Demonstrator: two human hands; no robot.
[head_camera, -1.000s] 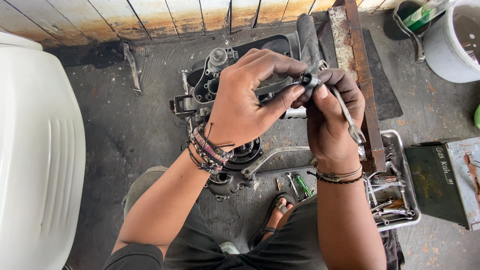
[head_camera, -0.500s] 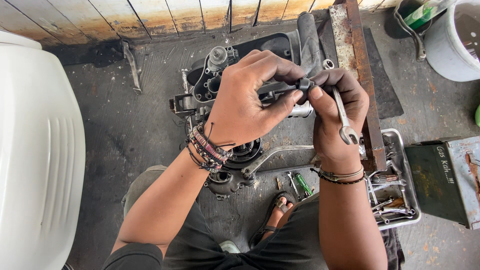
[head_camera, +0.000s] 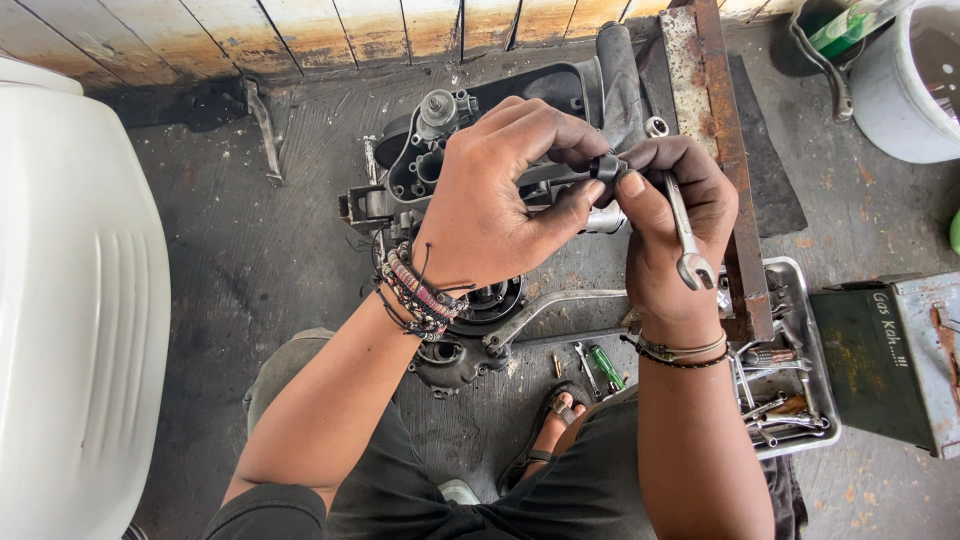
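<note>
A greasy engine casing (head_camera: 440, 160) lies on the concrete floor in front of me. My left hand (head_camera: 500, 200) is held above it, fingers pinching a small black ring-shaped part (head_camera: 604, 166) on the end of a dark metal rod. My right hand (head_camera: 672, 225) meets it from the right, thumb pressing on the same black part, while an open-ended spanner (head_camera: 684, 235) lies gripped across its palm, jaw pointing down. Both hands are dirty and wear bracelets at the wrist.
A white plastic body panel (head_camera: 70, 300) fills the left. A metal tray of tools (head_camera: 790, 400) sits right of my knee, next to a green metal box (head_camera: 885, 350). A rusty steel bar (head_camera: 725, 150) runs up the right; a white bucket (head_camera: 910, 90) stands top right.
The spanner in my right hand has swung from slanting down-right to nearly vertical. Both hands stay pinched on the small black part and have shifted slightly.
</note>
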